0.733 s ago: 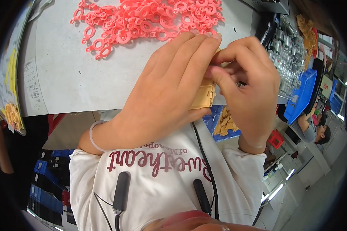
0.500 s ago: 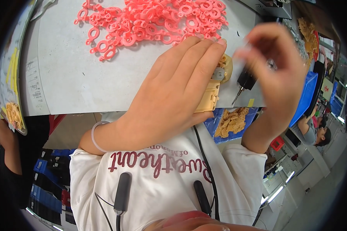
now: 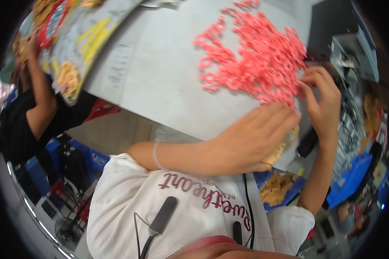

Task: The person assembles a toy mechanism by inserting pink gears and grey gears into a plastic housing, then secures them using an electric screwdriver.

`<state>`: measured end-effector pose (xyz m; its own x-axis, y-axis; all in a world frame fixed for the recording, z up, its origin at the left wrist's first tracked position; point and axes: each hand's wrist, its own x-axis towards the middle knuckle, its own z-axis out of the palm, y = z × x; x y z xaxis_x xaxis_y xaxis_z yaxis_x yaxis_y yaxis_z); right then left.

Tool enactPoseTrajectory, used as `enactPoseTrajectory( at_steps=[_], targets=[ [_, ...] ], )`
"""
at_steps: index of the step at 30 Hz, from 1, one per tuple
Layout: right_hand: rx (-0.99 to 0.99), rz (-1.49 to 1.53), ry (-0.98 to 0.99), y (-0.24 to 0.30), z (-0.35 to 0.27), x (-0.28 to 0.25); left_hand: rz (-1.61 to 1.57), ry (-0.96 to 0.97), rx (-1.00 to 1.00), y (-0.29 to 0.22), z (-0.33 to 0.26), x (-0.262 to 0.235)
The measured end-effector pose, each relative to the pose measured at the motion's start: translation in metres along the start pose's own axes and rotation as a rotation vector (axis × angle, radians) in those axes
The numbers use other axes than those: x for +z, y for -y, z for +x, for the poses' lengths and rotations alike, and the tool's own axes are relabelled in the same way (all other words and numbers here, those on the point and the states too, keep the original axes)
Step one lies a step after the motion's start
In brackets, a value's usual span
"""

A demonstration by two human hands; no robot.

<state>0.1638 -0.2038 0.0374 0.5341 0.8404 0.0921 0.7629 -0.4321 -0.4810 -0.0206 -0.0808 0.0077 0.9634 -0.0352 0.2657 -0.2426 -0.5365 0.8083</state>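
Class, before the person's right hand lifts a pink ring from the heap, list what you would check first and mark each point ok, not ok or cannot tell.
1. Right hand at the pile of pink rings: ok, its fingertips touch the pile's near edge.
2. One ring pinched singly: cannot tell, the picture is blurred there.
3. Left hand steadying the tan part: ok, it lies flat over it at the table edge.
4. Tan part fully on the grey table: cannot tell, the hand covers most of it.
5. Black-handled tool out of the way: ok, it lies beside the right forearm, unheld.
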Motion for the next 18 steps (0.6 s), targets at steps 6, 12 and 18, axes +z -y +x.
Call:
enactPoseTrajectory(
  at_steps=[6, 12, 18],
  targets=[
    [0.117, 0.006, -0.189, 0.016, -0.006, -0.001, 0.000, -0.038, 0.033, -0.007, -0.001, 0.002],
    [0.088, 0.049, -0.136, 0.020, -0.007, -0.010, 0.007, -0.034, 0.052, -0.006, 0.000, 0.000],
    [0.050, 0.180, -0.183, 0.014, -0.015, -0.007, 0.009, -0.034, 0.053, -0.007, -0.001, 0.001]
  ],
)
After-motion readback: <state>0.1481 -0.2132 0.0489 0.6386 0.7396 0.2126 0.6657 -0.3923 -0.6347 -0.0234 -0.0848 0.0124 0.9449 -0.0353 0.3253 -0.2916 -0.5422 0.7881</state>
